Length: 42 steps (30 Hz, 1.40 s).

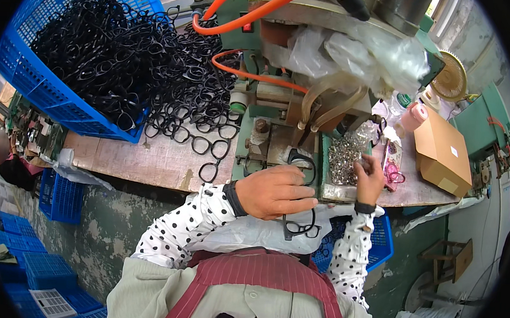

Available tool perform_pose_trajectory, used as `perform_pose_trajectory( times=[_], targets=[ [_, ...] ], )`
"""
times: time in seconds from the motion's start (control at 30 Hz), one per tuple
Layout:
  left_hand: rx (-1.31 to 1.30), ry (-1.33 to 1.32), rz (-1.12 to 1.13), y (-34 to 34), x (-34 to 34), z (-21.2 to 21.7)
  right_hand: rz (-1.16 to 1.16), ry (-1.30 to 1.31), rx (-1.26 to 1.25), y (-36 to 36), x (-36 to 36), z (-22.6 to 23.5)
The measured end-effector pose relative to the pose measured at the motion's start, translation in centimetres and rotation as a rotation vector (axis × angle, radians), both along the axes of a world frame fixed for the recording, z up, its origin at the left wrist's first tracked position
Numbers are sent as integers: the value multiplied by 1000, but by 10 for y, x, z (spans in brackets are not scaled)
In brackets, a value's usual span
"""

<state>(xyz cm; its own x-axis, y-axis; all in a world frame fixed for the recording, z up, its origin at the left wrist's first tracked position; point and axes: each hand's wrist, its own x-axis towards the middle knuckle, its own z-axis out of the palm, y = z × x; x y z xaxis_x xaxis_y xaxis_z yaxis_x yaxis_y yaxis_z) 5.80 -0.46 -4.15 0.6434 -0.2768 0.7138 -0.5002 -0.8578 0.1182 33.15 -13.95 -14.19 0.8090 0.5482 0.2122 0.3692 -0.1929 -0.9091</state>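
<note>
My left hand [277, 192] is closed round black eyeglass frames in front of the green bench machine [258, 115]. One black frame [301, 228] hangs below its fingers, and the rim of another frame [310, 163] shows above them, close to the machine's metal fixture [283, 146]. My palm hides how these parts are gripped. My right hand [370, 180] is at a tray [339, 192] of small shiny metal pieces [345, 159], at its right edge. The fingertips are drawn together there, and whatever is between them is too small to tell.
A blue crate [49, 94] heaped with black frames [96, 59] stands at the left, with more loose frames [203, 90] beside it. Orange hoses [241, 16] and plastic sheeting [363, 51] hang over the machine. A cardboard box [443, 151] sits at the right.
</note>
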Motion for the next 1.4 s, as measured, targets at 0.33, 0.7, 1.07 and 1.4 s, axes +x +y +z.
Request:
perform_pose_trajectory(
  times=[0.33, 0.7, 1.07, 1.4],
  targets=[
    [18, -19, 66, -4, -5, -1, -28, -417, -88, -5, -22, 3],
    [-263, -82, 1629, 113, -102, -97, -154, -401, 43, -4, -27, -2],
    [-633, 53, 1598, 144, -124, -115, -72, -485, 59, -2, -31, 5],
    [-882, -384, 1002, 21, -56, -11, 206, -79, 242, 33, -88, 68]
  ],
)
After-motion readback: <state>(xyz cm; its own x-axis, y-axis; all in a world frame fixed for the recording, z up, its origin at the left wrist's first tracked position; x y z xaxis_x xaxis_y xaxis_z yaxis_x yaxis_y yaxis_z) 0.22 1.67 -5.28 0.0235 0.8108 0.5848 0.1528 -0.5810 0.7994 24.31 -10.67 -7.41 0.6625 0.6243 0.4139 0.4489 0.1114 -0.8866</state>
